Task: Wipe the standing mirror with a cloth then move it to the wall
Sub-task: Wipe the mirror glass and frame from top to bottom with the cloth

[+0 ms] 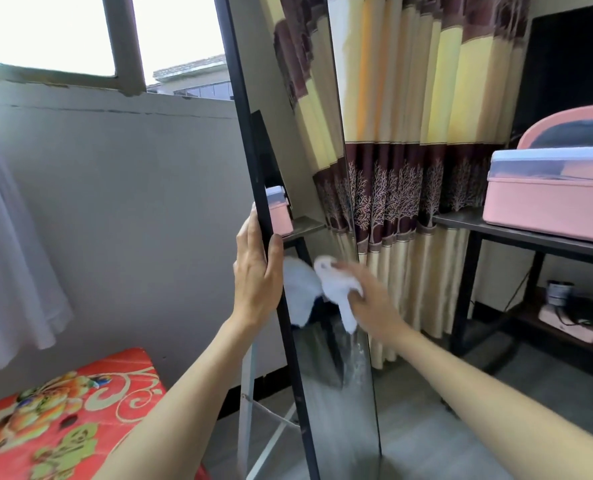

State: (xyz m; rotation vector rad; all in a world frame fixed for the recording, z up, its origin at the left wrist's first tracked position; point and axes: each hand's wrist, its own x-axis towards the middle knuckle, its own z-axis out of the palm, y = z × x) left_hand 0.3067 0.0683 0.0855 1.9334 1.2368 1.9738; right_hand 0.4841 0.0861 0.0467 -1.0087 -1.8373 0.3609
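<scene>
A tall standing mirror point(309, 140) in a thin black frame stands upright in the middle of the view, seen at a steep angle. My left hand point(255, 271) grips its left frame edge at mid height, thumb on the front. My right hand point(368, 292) holds a crumpled white cloth point(336, 289) against the glass just right of the left hand. The cloth's reflection shows as a pale patch in the glass. Streaks and haze cover the lower part of the glass.
A grey wall point(132, 209) with a window runs behind the mirror on the left. A red floral cushion point(66, 410) sits at bottom left. Patterned curtains point(426, 168) hang behind. A black shelf unit point(517, 233) with a pink box point(551, 199) stands at right.
</scene>
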